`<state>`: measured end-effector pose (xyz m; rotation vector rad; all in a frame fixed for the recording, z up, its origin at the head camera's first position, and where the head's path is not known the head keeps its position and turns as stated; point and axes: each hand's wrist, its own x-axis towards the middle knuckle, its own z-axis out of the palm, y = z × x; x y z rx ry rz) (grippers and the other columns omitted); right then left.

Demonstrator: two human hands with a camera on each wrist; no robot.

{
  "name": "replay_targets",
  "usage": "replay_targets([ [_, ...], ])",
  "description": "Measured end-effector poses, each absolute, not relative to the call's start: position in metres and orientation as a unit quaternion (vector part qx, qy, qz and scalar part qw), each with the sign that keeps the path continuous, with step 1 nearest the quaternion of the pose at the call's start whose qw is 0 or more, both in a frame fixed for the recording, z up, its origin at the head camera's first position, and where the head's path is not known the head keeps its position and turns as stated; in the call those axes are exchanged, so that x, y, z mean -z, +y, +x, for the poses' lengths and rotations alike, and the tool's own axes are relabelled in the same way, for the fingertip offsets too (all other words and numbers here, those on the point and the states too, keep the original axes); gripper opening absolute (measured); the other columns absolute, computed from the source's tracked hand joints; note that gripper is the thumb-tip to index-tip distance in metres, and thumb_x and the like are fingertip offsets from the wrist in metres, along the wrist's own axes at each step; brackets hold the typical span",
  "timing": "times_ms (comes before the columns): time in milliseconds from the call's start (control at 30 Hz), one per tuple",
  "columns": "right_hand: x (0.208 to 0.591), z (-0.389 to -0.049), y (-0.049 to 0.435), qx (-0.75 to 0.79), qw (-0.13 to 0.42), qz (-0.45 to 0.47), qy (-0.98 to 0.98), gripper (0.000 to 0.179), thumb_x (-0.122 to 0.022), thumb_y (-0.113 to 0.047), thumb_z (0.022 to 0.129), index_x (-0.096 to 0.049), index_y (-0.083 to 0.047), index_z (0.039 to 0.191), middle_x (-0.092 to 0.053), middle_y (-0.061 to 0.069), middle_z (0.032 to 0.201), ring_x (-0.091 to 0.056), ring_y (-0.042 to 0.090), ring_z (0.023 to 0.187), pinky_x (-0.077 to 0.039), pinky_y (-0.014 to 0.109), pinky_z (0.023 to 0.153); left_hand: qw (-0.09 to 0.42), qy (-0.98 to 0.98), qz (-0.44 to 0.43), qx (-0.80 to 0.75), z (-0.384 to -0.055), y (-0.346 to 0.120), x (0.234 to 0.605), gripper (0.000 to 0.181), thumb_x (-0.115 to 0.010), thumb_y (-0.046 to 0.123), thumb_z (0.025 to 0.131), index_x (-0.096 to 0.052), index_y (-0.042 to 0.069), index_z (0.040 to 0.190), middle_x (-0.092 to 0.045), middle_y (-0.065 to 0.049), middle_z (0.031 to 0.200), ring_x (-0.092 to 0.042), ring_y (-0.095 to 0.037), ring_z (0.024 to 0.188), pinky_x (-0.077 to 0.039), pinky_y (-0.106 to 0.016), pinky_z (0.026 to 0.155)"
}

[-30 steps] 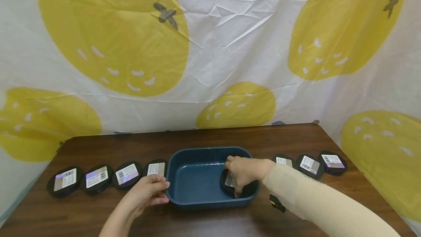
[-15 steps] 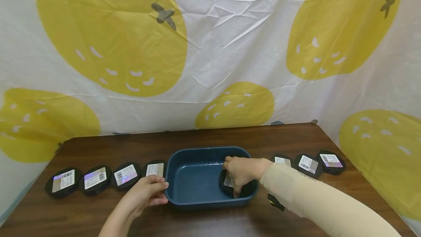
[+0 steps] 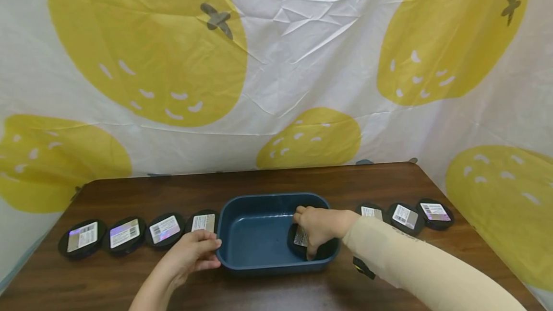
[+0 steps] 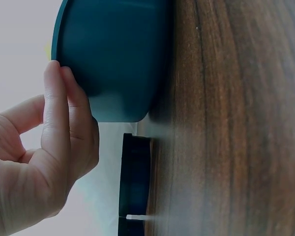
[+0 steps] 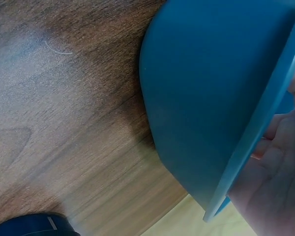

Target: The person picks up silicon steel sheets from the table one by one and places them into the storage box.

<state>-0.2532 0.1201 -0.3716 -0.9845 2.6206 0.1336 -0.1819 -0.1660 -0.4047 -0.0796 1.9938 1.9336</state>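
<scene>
A dark blue rectangular plastic tub (image 3: 255, 241) with rounded corners stands on the table. My left hand (image 3: 192, 253) pinches its left rim; in the left wrist view the fingers (image 4: 56, 105) lie along the tub's outer wall. Inside the tub's right end sits a black round flat container (image 3: 300, 238) with a silver and white label. Over it my right hand (image 3: 321, 227) reaches down, gripping it across the top with thumb and fingers on opposite sides. In the right wrist view the tub's wall (image 5: 201, 93) hides the container and most of that hand.
Left of the tub, several similar black round containers (image 3: 123, 236) lie in a row, label up. Three others (image 3: 405, 217) lie to the right, the nearest partly behind the right wrist. The brown wooden table (image 3: 268, 292) ends at a white cloth (image 3: 311, 76) printed with yellow fruit.
Both hands, the tub and the black containers keep their places. Only a slight shift of the head camera shows.
</scene>
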Motion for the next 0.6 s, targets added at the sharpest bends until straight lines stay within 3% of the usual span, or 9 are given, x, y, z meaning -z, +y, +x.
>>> replay_targets([
  [600,0.3732,-0.2497,0.124,-0.042,0.16,-0.348,0.923,0.08,-0.085,-0.038,0.061,-0.051,-0.006,0.127,-0.051,0.005,0.115,-0.05,0.018,0.102,-0.045,0.026,0.089,0.183,0.707,-0.021,-0.682,-0.1818,-0.1668,0.4024,0.013,-0.054,0.004,0.09,-0.049,-0.006,0.098,-0.054,-0.006,0.071,-0.06,-0.012,0.058,-0.056,-0.025,0.06],
])
